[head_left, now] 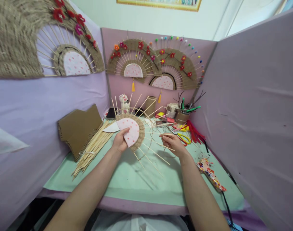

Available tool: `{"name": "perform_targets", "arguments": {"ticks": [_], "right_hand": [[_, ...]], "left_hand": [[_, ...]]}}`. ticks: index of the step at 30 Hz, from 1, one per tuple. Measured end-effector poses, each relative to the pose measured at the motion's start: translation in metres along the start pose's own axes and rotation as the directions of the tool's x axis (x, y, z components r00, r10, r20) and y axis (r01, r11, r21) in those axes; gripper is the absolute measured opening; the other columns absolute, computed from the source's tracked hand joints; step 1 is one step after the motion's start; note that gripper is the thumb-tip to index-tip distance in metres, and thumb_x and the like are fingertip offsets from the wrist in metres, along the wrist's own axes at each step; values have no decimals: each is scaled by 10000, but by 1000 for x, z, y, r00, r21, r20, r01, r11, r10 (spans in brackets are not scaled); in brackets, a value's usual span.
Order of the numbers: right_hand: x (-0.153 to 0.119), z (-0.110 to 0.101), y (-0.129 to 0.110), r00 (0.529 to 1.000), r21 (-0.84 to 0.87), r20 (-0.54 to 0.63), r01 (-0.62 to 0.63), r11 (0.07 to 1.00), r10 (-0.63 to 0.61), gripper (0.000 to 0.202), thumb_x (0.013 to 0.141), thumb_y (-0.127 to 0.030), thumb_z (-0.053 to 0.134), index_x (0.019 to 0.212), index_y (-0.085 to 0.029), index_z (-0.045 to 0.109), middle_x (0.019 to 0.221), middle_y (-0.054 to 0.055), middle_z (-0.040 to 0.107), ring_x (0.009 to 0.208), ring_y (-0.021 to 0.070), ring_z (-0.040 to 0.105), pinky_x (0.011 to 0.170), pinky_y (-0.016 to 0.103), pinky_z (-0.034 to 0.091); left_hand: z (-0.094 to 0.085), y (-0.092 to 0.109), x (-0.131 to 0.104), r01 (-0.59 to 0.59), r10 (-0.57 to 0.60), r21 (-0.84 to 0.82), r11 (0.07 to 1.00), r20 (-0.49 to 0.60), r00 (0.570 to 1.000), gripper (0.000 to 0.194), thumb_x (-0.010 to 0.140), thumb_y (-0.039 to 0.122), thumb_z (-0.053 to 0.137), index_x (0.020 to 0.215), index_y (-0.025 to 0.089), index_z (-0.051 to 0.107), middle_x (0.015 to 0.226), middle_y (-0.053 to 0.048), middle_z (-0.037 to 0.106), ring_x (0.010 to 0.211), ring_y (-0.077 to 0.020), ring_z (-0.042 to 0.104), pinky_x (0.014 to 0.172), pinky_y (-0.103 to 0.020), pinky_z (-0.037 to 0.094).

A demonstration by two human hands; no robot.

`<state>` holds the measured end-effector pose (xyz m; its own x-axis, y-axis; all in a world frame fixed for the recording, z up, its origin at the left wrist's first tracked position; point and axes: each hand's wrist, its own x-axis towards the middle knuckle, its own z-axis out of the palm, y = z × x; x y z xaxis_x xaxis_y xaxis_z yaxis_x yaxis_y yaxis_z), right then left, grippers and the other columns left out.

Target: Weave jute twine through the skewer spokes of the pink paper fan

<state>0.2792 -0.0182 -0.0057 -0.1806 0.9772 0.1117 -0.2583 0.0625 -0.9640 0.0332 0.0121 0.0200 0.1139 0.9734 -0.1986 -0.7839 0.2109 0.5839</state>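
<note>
A half-round piece (130,130) with a pink dotted centre and a woven twine band is held up over the table, thin sticks fanning out from it. My left hand (121,140) grips its straight edge, thumb on the dotted face. To the right, my right hand (172,143) is closed at the stick tips, its fingers pinched on what looks like thin twine. A loop of twine (150,148) curves across the sticks between the hands. White material (111,127) shows behind the piece at its left.
Bundled sticks (94,147) and brown cardboard (77,130) lie left. Scissors (184,138), red strips (193,131), a twine spool (150,106) and a can of tools (182,117) stand or lie behind. A patterned glue gun (211,175) with a cord is at right.
</note>
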Motion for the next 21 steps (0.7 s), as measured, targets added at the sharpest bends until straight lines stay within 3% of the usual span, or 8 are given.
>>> {"name": "perform_targets", "arguments": {"ticks": [10, 16, 21], "right_hand": [[3, -8, -2, 987, 140, -152, 73, 987, -52, 196, 662, -321, 719, 714, -176, 598, 599, -37, 459, 500, 47, 356, 448, 176, 281], [5, -6, -6, 961, 204, -236, 194, 960, -144, 203, 662, -311, 713, 691, -177, 563, 562, -48, 424, 467, 43, 315, 418, 172, 237], [2, -2, -8, 953, 186, -231, 243, 952, -198, 184, 654, -291, 707, 687, -191, 556, 567, -44, 422, 480, 56, 323, 432, 193, 237]], "left_hand": [[-8, 19, 6, -148, 146, -41, 988, -45, 988, 331, 716, 22, 542, 1023, 121, 614, 795, -72, 722, 715, -190, 687, 795, -347, 539], [-3, 22, 2, -159, 159, 10, 987, -75, 984, 312, 715, 19, 539, 1004, 99, 623, 854, -99, 717, 790, -206, 680, 836, -369, 517], [-2, 20, 2, -192, 192, 9, 981, -102, 976, 279, 706, -4, 529, 942, 100, 635, 786, -79, 716, 766, -193, 680, 854, -366, 508]]}}
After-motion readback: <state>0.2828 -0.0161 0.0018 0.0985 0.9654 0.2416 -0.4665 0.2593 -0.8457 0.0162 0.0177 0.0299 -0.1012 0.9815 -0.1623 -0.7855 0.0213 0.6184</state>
